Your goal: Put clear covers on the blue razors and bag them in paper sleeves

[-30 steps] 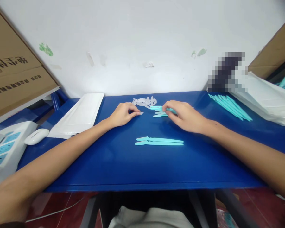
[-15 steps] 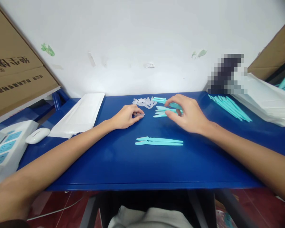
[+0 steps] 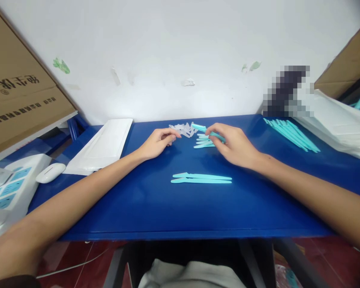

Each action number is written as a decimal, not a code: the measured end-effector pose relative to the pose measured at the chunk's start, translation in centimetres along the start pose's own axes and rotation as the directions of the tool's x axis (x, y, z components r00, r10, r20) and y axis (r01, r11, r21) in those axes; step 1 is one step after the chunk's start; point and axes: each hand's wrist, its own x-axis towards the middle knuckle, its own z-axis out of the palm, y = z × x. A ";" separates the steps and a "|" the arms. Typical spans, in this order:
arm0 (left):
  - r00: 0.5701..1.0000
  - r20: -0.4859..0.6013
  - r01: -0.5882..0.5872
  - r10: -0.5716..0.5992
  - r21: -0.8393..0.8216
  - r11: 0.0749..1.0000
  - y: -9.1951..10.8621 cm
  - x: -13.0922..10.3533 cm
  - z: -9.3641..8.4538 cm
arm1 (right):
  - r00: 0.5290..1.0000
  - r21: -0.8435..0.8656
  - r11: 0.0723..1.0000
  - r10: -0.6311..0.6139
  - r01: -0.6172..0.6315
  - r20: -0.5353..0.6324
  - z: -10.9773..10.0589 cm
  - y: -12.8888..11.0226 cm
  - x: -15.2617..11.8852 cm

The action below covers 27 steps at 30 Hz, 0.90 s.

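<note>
My right hand point(image 3: 234, 144) pinches a turquoise razor-like stick point(image 3: 200, 127), its head pointing left above the table. Under it lie several more turquoise sticks point(image 3: 201, 141). My left hand point(image 3: 158, 143) is closed, thumb against the fingers, left of a small pile of translucent plastic pieces point(image 3: 184, 129); whatever it holds is hidden or too small to name. Nearer the front, two turquoise sticks point(image 3: 202, 178) lie side by side, heads to the left.
On the blue table point(image 3: 168, 212) are flat white packets point(image 3: 103, 146) at left, a white oval case point(image 3: 51, 173), a fan of turquoise sticks point(image 3: 291, 135) and stacked white sheets point(image 3: 342, 124) at right. A cardboard box point(image 3: 24, 80) stands left.
My right hand has closed more firmly around the turquoise stick and tilted it. My left hand has shifted slightly up and left, and the clear piece at its fingertips no longer shows.
</note>
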 end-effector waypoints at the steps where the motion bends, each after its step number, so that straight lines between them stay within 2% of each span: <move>1: 0.999 -0.022 0.033 -0.035 -0.058 0.998 -0.1 0.1 0.0 | 1.000 0.006 1.000 -0.001 0.001 0.001 0.0 0.0 0.0; 5: 0.985 -0.090 0.121 -0.151 -0.272 0.955 -0.3 0.5 0.0 | 0.999 0.027 0.999 0.036 -0.036 0.003 0.1 -0.1 -0.1; 8: 0.985 -0.063 0.129 -0.160 -0.341 0.931 -0.5 0.6 0.0 | 0.999 0.022 0.999 0.042 -0.042 0.001 0.2 0.1 -0.1; 10: 0.989 -0.043 0.122 -0.139 -0.284 0.951 -0.7 0.6 -0.1 | 0.999 0.023 0.999 0.037 -0.038 0.003 0.2 0.2 -0.1; 14: 0.996 -0.015 0.084 -0.086 -0.069 0.994 -0.5 0.3 0.0 | 0.998 0.052 0.997 0.062 -0.063 0.025 0.1 0.5 -0.1; 22: 0.999 0.020 0.037 -0.040 0.157 0.987 0.2 -0.3 0.2 | 0.994 0.118 0.988 0.098 -0.102 0.039 -0.2 0.1 0.1; 27: 0.993 0.073 -0.107 0.090 0.273 0.956 0.7 -0.2 0.4 | 0.993 0.131 0.985 0.114 -0.115 0.018 0.0 0.0 0.4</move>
